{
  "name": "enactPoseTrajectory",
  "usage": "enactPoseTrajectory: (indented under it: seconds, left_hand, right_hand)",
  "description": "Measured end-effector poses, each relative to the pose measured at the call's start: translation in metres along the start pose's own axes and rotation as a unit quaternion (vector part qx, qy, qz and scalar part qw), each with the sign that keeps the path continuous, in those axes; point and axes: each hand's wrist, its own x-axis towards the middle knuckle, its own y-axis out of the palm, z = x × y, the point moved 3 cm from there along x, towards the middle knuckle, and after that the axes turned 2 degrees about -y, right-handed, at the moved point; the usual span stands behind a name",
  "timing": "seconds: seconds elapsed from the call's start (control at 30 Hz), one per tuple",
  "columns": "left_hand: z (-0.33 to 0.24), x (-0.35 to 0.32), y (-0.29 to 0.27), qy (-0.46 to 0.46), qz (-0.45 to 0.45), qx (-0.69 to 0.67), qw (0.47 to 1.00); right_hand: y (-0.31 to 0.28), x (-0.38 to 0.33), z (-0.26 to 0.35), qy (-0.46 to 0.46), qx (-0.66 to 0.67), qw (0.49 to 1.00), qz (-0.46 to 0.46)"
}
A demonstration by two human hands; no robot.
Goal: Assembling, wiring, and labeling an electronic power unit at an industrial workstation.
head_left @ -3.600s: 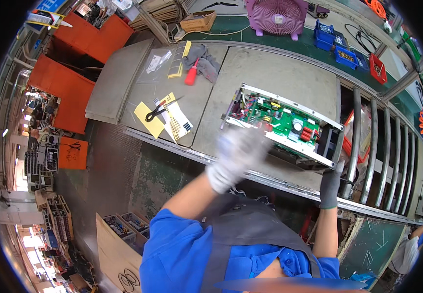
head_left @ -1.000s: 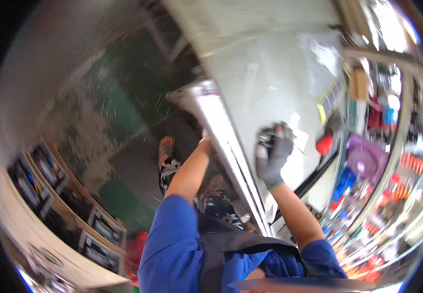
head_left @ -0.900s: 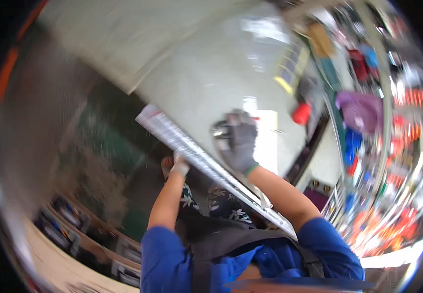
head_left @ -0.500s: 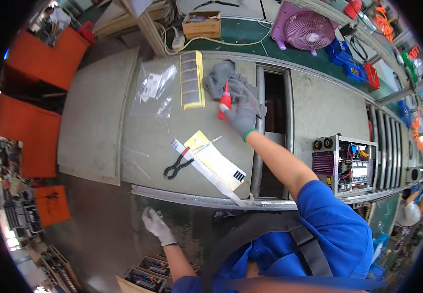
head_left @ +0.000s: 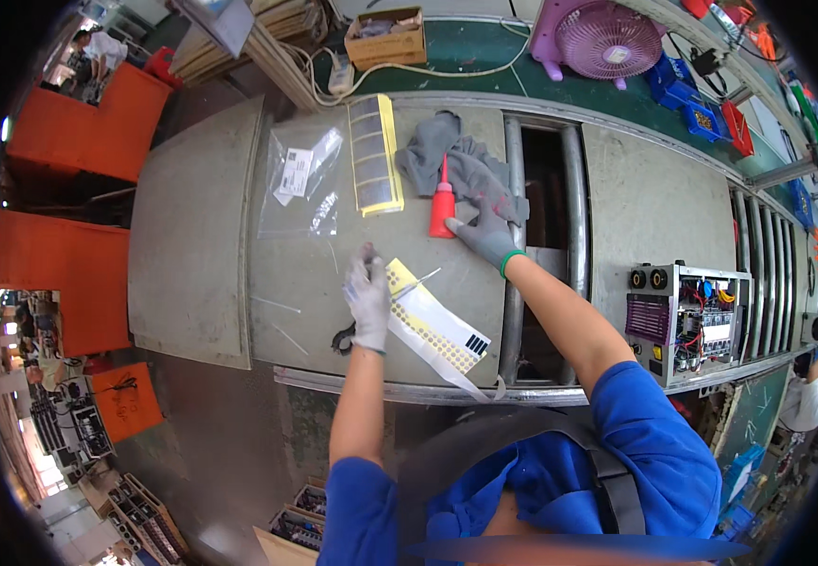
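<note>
1. Head view shows first the grey metal worktable (head_left: pixel 192 245), the largest thing here, with a dark slot (head_left: pixel 543 208) cut through its right part.
2. An open electronics unit (head_left: pixel 687 316) with coloured wires stands at the right end of the table, well apart from both hands.
3. A grey cloth (head_left: pixel 447 156) lies crumpled at the far side, and the right hand (head_left: pixel 486 231) rests beside it with the fingers spread and gripping nothing; its fingertips are just beside the red squeeze bottle (head_left: pixel 442 203), which stands upright.
4. A strip of yellow backing with dark squares (head_left: pixel 374 151) and a clear plastic bag (head_left: pixel 300 184) lie to the left of the cloth.
5. The sticker sheet (head_left: pixel 433 325), white with yellow dots, lies near the front edge; the left hand (head_left: pixel 368 297) is on its left end, fingers curled, and I cannot tell if they pinch it.
6. Small scissors (head_left: pixel 345 338) lie partly hidden under this hand.
7. Risks, in my judgement: the spread right hand could knock the bottle over, and the sheet may slide off the front edge because its corner already hangs over.
</note>
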Motion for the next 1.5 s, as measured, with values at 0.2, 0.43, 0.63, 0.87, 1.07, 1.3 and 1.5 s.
enactPoseTrajectory:
  seconds: [0.2,0.43,0.63,0.87,1.07,1.3,1.5]
  left_hand:
    - [-0.021,0.049,0.049,0.246,0.057,0.065,0.965]
    - [-0.056,0.129,0.154,0.04,0.2,0.09,0.975]
    - [-0.039,0.165,0.166,0.008,0.208,0.034,0.977]
    - [-0.071,0.11,0.129,0.15,0.061,-0.047,0.986]
    - [-0.171,-0.047,0.144,0.215,0.174,-0.164,0.947]
    - [-0.283,-0.258,0.267,0.28,0.255,-0.041,0.925]
    - [-0.269,-0.297,0.301,0.191,0.325,-0.007,0.926]
  right_hand:
    - [0.039,0.015,0.017,0.045,0.057,0.997,-0.016]
    - [0.026,-0.012,0.021,0.014,-0.201,0.965,0.168]
    - [-0.066,-0.136,-0.018,0.063,0.015,0.974,0.218]
    - [-0.215,-0.335,-0.084,-0.027,0.455,0.885,-0.097]
    - [-0.403,-0.408,-0.285,-0.13,0.275,0.792,-0.529]
    - [-0.467,-0.35,-0.562,0.015,0.308,0.666,-0.679]
    - [-0.445,-0.329,-0.588,0.026,0.387,0.74,-0.55]
